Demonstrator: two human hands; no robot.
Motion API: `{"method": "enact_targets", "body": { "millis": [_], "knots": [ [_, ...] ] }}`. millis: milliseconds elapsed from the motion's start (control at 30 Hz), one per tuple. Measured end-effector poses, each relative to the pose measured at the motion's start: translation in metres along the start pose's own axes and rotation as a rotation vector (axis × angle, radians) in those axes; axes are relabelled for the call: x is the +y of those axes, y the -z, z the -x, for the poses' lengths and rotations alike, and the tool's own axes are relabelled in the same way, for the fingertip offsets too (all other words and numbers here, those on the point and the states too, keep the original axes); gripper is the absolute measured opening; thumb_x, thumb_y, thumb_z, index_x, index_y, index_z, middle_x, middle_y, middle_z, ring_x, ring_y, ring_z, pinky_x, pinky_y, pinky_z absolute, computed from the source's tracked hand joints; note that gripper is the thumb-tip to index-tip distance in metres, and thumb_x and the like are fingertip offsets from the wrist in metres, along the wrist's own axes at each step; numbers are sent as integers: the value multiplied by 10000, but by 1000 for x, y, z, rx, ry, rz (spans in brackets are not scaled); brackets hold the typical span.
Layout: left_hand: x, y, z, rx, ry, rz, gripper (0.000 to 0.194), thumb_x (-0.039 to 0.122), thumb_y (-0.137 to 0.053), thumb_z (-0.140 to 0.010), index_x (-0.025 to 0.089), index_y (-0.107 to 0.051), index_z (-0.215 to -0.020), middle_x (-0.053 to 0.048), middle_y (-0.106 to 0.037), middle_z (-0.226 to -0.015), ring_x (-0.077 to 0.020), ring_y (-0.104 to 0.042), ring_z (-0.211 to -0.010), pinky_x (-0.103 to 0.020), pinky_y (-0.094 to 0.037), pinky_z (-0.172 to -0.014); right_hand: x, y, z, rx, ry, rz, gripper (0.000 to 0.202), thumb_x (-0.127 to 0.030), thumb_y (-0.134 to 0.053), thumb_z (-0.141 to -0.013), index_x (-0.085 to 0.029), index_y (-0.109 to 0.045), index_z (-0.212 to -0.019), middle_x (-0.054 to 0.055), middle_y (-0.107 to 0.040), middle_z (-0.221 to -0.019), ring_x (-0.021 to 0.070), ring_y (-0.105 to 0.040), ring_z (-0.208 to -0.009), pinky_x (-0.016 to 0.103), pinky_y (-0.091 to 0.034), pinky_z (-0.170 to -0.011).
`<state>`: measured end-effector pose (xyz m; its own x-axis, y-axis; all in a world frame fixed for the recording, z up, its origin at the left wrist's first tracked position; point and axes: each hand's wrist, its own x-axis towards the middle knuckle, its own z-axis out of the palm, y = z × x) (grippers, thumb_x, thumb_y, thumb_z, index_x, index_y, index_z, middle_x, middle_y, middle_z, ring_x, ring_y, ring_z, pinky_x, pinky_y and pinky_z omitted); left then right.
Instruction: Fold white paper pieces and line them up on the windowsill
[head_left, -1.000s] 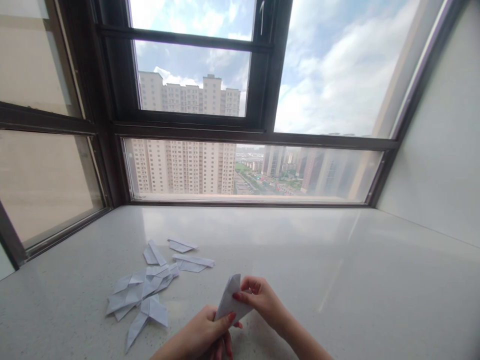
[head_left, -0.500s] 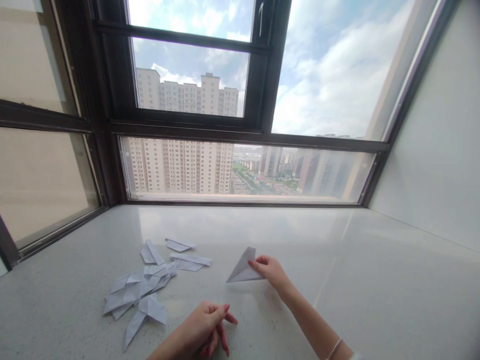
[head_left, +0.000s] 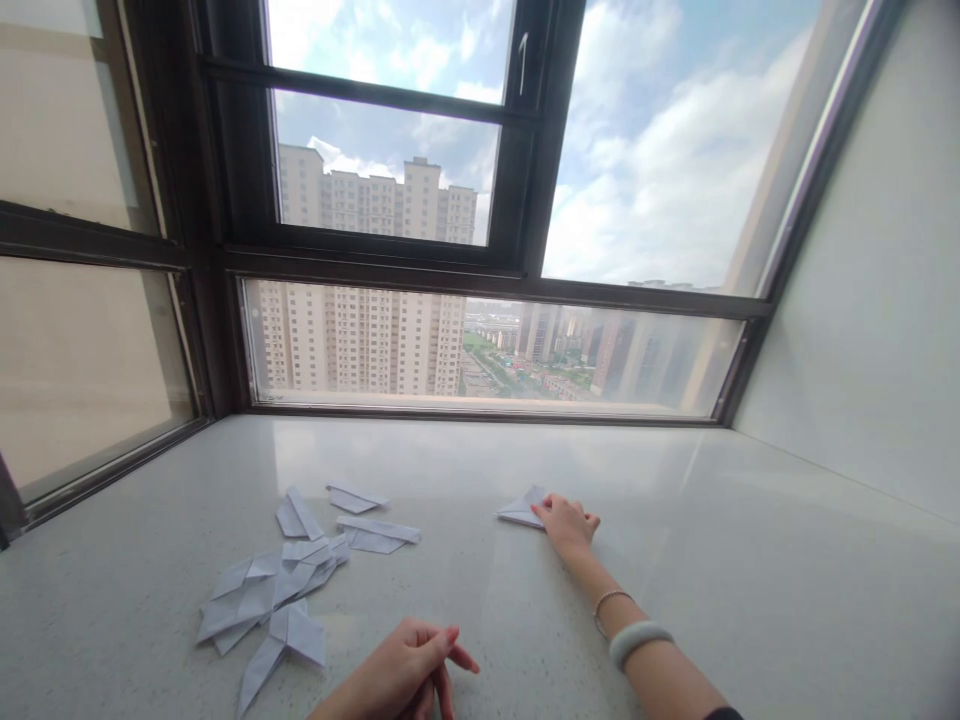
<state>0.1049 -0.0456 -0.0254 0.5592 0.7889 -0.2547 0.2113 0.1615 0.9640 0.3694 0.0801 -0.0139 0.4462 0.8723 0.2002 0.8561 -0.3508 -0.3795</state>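
A folded white paper plane [head_left: 519,508] lies low against the pale sill, right of the middle. My right hand [head_left: 568,520] has its fingers closed on the plane's right end, hiding that part of it. Nearer the front edge of the view, my left hand [head_left: 420,662] rests in a loose curl. Its fingers are apart with nothing visible between them. Left of it lies a loose pile of folded paper planes [head_left: 274,590], several of them overlapping. Two more slim folded planes lie just beyond, one long [head_left: 379,535] and one shorter [head_left: 355,497].
The speckled white sill [head_left: 660,600] runs back to a dark-framed window [head_left: 480,412] with tall buildings outside. A pale wall [head_left: 862,350] bounds the right side, and another window pane [head_left: 90,370] stands at the left.
My right hand has moved away from me and slightly right, taking the paper plane from upright down to the sill. My left hand has barely moved. The view has tilted slightly.
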Motion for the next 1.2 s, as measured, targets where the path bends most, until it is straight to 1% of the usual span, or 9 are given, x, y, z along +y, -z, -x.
{"method": "enact_targets", "body": {
  "millis": [100,200,267,500,867,1000,1067,1133,1200],
  "knots": [
    [1,-1,1,-18,9,10,698,707,-337,-647,95,-608,-845,-1,-584,-487,-54,-320,-289,-186,-169,-323,-1,-1,1,32,14,42,185,-336,-521,-752,-206,-606,-854,93,-621,-956,261,-471,-979,390,-254,-771],
    [1,-1,0,-27,11,11,707,709,-344,-639,88,-599,-859,-3,-589,-492,-55,-338,-291,-185,-187,-326,-2,0,1,71,16,65,251,-310,-551,-739,-220,-546,-973,80,-593,-1014,250,-453,-998,388,-254,-786],
    [0,-1,-1,-31,11,11,710,707,-338,-640,84,-598,-859,-6,-589,-492,-56,-347,-291,-185,-194,-325,-4,-1,2,87,10,68,285,-293,-560,-734,-230,-516,-1009,69,-584,-1027,243,-447,-1006,386,-254,-795],
    [6,-1,2,-21,-4,30,643,659,-366,-659,86,-606,-822,-5,-582,-485,-54,-347,-280,-184,-164,-310,-3,-2,1,88,-48,23,258,-356,-499,-761,-252,-504,-997,54,-596,-980,243,-479,-956,372,-303,-746],
    [7,0,5,-38,-12,23,613,644,-368,-673,97,-607,-811,-2,-593,-496,-51,-350,-290,-180,-171,-321,-3,9,-3,139,-23,13,255,-370,-471,-772,-261,-525,-997,57,-584,-990,248,-484,-949,388,-317,-750],
    [8,0,4,-39,-13,37,612,644,-371,-670,98,-608,-816,-1,-591,-491,-54,-354,-285,-179,-170,-310,-4,12,0,150,22,37,267,-360,-456,-782,-246,-536,-1010,74,-584,-1001,263,-481,-960,408,-324,-752],
    [7,1,4,-45,-14,39,618,648,-378,-661,96,-609,-813,-5,-594,-491,-55,-355,-281,-179,-167,-303,-5,13,2,149,70,54,255,-327,-442,-794,-243,-546,-1011,81,-577,-1040,270,-474,-985,436,-313,-777],
    [6,1,3,-43,-18,38,628,654,-378,-657,92,-611,-812,-12,-597,-493,-54,-351,-278,-180,-166,-301,-6,14,4,138,152,75,239,-257,-433,-801,-250,-559,-1004,67,-560,-1103,262,-454,-1037,470,-263,-845],
    [5,1,2,-41,-16,31,648,664,-371,-655,85,-611,-821,-20,-602,-497,-54,-352,-280,-181,-170,-307,-9,14,8,110,259,99,262,-167,-418,-798,-261,-579,-982,36,-553,-1140,235,-429,-1093,466,-186,-923]
  ]
}}
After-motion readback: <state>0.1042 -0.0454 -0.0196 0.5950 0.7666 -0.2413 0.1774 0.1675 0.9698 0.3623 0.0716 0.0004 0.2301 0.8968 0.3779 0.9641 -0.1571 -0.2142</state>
